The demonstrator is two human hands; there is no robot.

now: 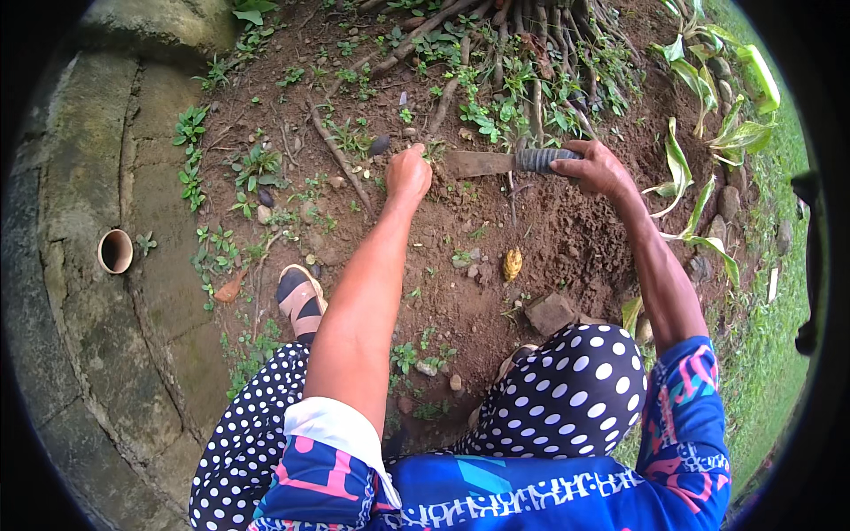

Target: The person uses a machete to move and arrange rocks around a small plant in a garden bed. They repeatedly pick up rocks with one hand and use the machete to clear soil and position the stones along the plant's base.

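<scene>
My right hand grips the wrapped grey handle of a flat-bladed hand tool, perhaps a knife. Its soil-stained metal blade points left, just above the soil. My left hand is low over the ground with its fingers curled, left of the blade tip. A small green weed tuft lies right beside its fingertips; whether they pinch it is hidden. Loose, dug-up brown soil spreads below my right hand.
Exposed tree roots with weeds among them rise at the top. Left is a concrete edging with a pipe opening. Wilted leafy plants and stones line the right. A yellow pod and rock lie nearer me.
</scene>
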